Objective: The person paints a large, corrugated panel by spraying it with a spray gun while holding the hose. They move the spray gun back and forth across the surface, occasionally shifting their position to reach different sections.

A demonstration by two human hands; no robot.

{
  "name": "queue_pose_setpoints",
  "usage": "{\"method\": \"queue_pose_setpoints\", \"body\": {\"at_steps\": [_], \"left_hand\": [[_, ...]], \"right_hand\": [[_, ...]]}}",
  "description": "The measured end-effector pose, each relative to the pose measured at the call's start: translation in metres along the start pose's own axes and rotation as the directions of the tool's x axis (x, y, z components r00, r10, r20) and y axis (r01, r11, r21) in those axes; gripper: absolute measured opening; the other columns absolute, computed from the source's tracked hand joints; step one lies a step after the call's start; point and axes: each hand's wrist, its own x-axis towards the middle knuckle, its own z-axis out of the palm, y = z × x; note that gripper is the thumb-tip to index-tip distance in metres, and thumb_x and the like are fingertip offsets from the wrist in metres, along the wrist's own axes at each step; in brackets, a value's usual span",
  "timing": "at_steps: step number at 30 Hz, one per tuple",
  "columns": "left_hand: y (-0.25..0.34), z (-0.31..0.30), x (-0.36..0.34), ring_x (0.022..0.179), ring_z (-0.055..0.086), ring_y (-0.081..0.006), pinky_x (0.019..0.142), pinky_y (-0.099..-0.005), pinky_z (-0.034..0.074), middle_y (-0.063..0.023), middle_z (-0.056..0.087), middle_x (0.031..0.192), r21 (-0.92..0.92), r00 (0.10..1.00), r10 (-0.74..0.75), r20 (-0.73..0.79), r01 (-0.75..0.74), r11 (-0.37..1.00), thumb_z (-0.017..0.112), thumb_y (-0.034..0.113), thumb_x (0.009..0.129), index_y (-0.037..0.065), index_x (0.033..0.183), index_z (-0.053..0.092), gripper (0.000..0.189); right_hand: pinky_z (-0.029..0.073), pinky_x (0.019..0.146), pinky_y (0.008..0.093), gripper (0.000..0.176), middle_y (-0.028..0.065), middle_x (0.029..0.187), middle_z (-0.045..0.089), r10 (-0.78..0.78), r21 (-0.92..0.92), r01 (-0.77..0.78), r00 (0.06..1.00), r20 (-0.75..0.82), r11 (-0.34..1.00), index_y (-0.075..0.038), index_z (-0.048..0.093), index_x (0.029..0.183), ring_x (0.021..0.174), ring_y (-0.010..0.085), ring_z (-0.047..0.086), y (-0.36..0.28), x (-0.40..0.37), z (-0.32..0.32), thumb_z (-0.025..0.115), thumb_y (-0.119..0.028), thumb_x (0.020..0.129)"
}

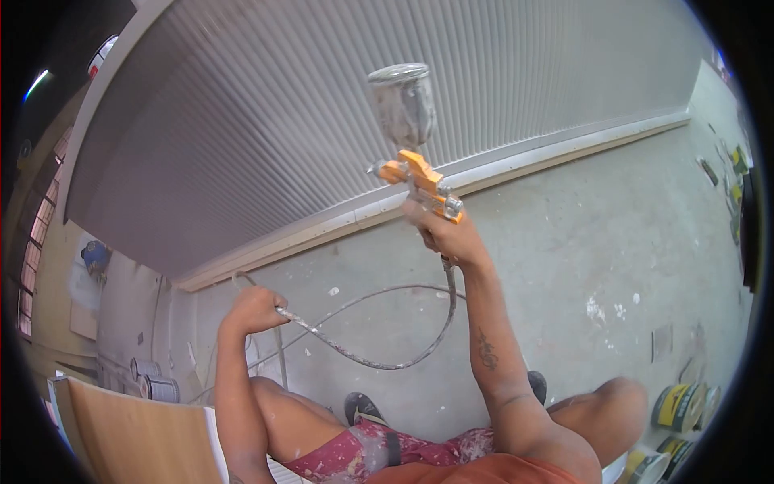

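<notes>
My right hand (446,231) is wrapped round the handle of a paint spray gun (419,179) with orange parts. A metal cup (405,109), smeared with paint, stands upright on top of the gun. Its nozzle points left, close in front of a large grey ribbed panel (306,121). From the gun's handle a paint-spotted air hose (379,365) loops down and across to my left hand (256,310). The left fingers are closed round that hose, low on the left. The trigger is hidden by my right fingers.
A wooden strip (524,177) runs under the panel's lower edge. Paint cans (679,406) stand at the lower right, other cans (160,388) at the left. A wooden board (145,427) rises at lower left. More hose crosses the paint-spotted floor (564,266).
</notes>
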Motion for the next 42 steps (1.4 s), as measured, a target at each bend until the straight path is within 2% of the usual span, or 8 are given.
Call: {"method": "queue_pose_setpoints", "body": {"at_steps": [8,15,23,26,31,37,40,42], "left_hand": [[0.003,0.002,-0.004,0.07,0.061,-0.0414,0.062,-0.0498,0.047,-0.02,0.062,0.068,-0.032,0.998,-0.021,-0.059,0.019,0.999,0.072,0.036,0.073,0.008,0.069,0.07,0.029],[0.011,-0.001,-0.01,0.071,0.062,-0.0413,0.064,-0.0495,0.048,-0.0196,0.065,0.07,-0.124,0.994,-0.07,-0.086,0.059,0.99,0.072,0.036,0.075,0.007,0.072,0.073,0.03],[0.0,0.001,-0.003,0.071,0.062,-0.0416,0.064,-0.0504,0.049,-0.0192,0.065,0.069,0.012,0.999,-0.039,-0.023,0.04,0.999,0.071,0.041,0.073,0.009,0.072,0.073,0.032],[-0.003,0.004,-0.001,0.059,0.053,-0.0411,0.057,-0.049,0.042,-0.0208,0.056,0.06,-0.078,0.998,0.011,-0.056,-0.016,0.997,0.073,0.036,0.069,0.005,0.063,0.065,0.033],[0.0,0.001,-0.003,0.06,0.055,-0.0413,0.058,-0.049,0.043,-0.0202,0.057,0.061,-0.057,0.998,0.014,-0.056,-0.017,0.998,0.073,0.037,0.069,0.005,0.063,0.065,0.033],[0.0,0.004,-0.004,0.07,0.061,-0.0424,0.063,-0.0512,0.048,-0.0198,0.063,0.069,-0.01,0.999,-0.014,-0.052,0.013,1.0,0.071,0.041,0.073,0.009,0.07,0.071,0.032],[0.006,0.002,-0.008,0.07,0.061,-0.0423,0.062,-0.0504,0.048,-0.0201,0.064,0.07,-0.046,0.996,-0.041,-0.076,0.037,0.998,0.071,0.04,0.075,0.008,0.071,0.073,0.033],[0.006,0.003,-0.01,0.069,0.061,-0.0422,0.062,-0.0499,0.047,-0.0201,0.064,0.07,-0.07,0.995,-0.071,-0.074,0.066,0.995,0.071,0.04,0.076,0.007,0.072,0.073,0.033]], "right_hand": [[0.046,0.074,0.0344,0.031,0.0049,0.079,0.058,-0.355,-0.341,0.144,0.608,-0.71,0.929,0.002,0.066,0.108,0.076,0.0164,0.054,-0.007,0.014,-0.075,0.066,-0.028,0.099],[0.046,0.082,0.0373,0.031,0.0105,0.09,0.064,-0.643,-0.55,0.357,0.234,-0.729,0.755,0.004,0.064,0.115,0.084,0.0213,0.057,-0.037,0.013,-0.107,0.062,-0.024,0.101],[0.041,0.061,0.027,0.027,-0.0036,0.071,0.053,-0.306,-0.2,0.251,0.896,-0.322,0.947,-0.003,0.063,0.092,0.067,0.0071,0.049,-0.002,0.018,-0.014,0.069,-0.029,0.097],[0.038,0.055,0.0252,0.027,-0.0056,0.067,0.05,-0.073,-0.045,0.072,0.997,-0.023,0.996,-0.007,0.062,0.088,0.06,0.0047,0.046,-0.005,0.012,0.004,0.072,-0.031,0.096],[0.036,0.051,0.0254,0.03,-0.0069,0.065,0.046,-0.071,-0.037,0.067,0.988,-0.139,0.997,-0.009,0.06,0.085,0.056,0.0046,0.043,-0.008,0.012,0.004,0.074,-0.034,0.094],[0.043,0.07,0.0306,0.029,0.0005,0.079,0.055,-0.379,-0.282,0.254,0.642,-0.666,0.925,-0.001,0.064,0.101,0.074,0.0113,0.048,-0.023,0.02,-0.059,0.067,-0.029,0.099],[0.043,0.072,0.0319,0.027,0.0034,0.081,0.055,-0.643,-0.532,0.376,0.298,-0.706,0.759,0.003,0.063,0.103,0.076,0.0126,0.049,-0.04,0.026,-0.094,0.063,-0.024,0.1],[0.043,0.072,0.0324,0.026,0.0038,0.079,0.055,-0.639,-0.534,0.378,0.254,-0.726,0.756,0.003,0.063,0.103,0.076,0.0131,0.05,-0.047,0.028,-0.103,0.062,-0.022,0.1]]}}
